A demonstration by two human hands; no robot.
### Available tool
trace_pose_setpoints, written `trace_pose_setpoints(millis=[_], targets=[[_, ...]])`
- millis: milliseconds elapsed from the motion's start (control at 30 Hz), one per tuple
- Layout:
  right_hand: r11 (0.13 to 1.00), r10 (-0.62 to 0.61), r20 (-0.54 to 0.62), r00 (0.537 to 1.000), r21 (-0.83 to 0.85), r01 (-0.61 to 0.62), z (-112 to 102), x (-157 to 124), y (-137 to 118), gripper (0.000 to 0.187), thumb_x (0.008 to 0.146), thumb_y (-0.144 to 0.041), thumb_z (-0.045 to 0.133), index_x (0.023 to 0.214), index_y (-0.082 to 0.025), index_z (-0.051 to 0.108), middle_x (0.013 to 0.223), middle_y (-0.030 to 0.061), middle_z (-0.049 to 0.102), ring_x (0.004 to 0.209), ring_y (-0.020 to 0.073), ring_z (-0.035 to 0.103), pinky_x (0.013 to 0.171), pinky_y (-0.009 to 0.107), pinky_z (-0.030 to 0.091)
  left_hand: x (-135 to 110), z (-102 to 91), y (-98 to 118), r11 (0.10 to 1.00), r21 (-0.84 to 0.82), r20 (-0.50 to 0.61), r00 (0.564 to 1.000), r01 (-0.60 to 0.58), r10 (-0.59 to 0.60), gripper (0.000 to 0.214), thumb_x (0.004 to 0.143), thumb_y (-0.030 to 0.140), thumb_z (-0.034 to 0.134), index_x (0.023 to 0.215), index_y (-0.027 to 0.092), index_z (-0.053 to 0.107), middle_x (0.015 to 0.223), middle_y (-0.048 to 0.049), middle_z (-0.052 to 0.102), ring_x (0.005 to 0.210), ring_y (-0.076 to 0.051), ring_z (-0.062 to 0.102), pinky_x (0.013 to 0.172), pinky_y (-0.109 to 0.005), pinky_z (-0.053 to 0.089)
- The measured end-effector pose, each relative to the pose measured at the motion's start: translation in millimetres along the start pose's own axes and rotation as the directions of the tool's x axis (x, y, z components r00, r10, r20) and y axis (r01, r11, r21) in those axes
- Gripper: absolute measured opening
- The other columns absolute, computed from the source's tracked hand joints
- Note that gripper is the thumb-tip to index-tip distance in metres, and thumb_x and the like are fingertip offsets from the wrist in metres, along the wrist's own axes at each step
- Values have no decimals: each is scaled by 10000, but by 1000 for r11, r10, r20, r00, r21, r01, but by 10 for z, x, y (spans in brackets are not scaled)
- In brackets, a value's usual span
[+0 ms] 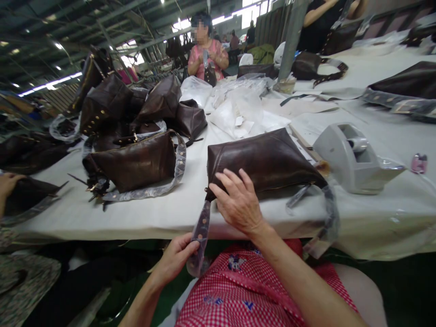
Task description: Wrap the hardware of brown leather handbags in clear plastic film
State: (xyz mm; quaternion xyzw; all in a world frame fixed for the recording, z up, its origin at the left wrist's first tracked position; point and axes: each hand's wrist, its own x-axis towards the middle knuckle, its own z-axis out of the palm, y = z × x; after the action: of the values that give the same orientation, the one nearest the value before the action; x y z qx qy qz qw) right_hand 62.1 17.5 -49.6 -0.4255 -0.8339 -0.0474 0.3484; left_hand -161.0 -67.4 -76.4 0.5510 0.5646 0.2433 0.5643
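A dark brown leather handbag lies on its side on the white-covered table in front of me. My right hand rests on its near left corner, fingers spread over the leather. Off that corner hangs a studded strap wrapped in clear plastic, dropping over the table edge. My left hand pinches this strap between thumb and fingers, below the table edge. At the bag's right end, the strap's other plastic-wrapped part also droops over the edge.
Left of my bag sits another brown bag, with a heap of bags behind it. A grey tape dispenser stands to the right. Plastic bags lie beyond. A co-worker's hand is at far left; another person stands opposite.
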Motion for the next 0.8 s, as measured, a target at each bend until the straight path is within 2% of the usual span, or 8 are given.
trace_pose_setpoints(millis=[67,167,233,300,367,433,700,800], targets=[[987,-159,90,983,11,159,-100,137,135,455,849,-147,557,1281,-285,512,1431,83,444,1348,327,312,1096,594,160,3,13,10,1000,-21,-9,1000,7,-7,362,817,494,591,808,136,643,718,-28,648,669,-152,566,623,-231,409],[917,-384,239,892,-13,398,-64,334,268,335,875,-118,533,1157,-291,587,1408,47,475,1360,290,312,1114,573,178,17,60,45,995,-73,-37,997,63,-66,409,807,547,579,796,139,616,676,-35,663,617,-150,579,585,-231,406],[872,-454,308,836,-43,488,28,450,292,192,911,-144,504,998,-251,638,1251,46,590,1299,264,390,1123,558,182,26,90,71,993,-92,-62,995,77,-82,428,807,568,569,779,142,599,652,-34,658,594,-147,580,570,-231,412],[842,-486,368,793,-46,538,115,549,289,179,929,-165,488,868,-224,645,977,32,667,1113,229,520,1135,553,156,30,101,92,993,-99,-93,993,65,-75,433,799,575,577,774,143,596,633,-26,645,580,-141,575,561,-228,415],[823,-516,400,757,-13,568,173,627,289,211,930,-155,481,809,-218,642,767,-5,641,876,188,563,1145,538,137,37,96,106,993,-98,-128,989,58,-71,438,788,581,584,770,143,596,612,-16,632,556,-134,567,544,-225,408],[817,-543,390,744,40,575,204,677,307,216,915,-135,492,782,-217,642,711,-22,617,761,165,538,1145,519,144,58,89,117,994,-91,-165,984,59,-73,442,782,584,588,762,142,594,596,-14,629,533,-129,559,530,-222,401],[826,-562,357,746,203,526,239,698,401,216,848,-85,535,706,-204,645,689,-16,611,735,157,541,1109,491,186,281,168,233,993,-102,-194,977,67,-86,456,748,612,599,754,159,550,645,-18,651,505,-127,569,478,-217,434],[826,-564,346,750,238,511,257,692,414,215,840,-87,540,697,-207,647,705,-15,621,737,155,544,1106,488,177,307,150,294,994,-96,-110,992,46,-56,432,731,570,653,820,156,569,711,-13,647,558,-125,582,525,-218,462]])
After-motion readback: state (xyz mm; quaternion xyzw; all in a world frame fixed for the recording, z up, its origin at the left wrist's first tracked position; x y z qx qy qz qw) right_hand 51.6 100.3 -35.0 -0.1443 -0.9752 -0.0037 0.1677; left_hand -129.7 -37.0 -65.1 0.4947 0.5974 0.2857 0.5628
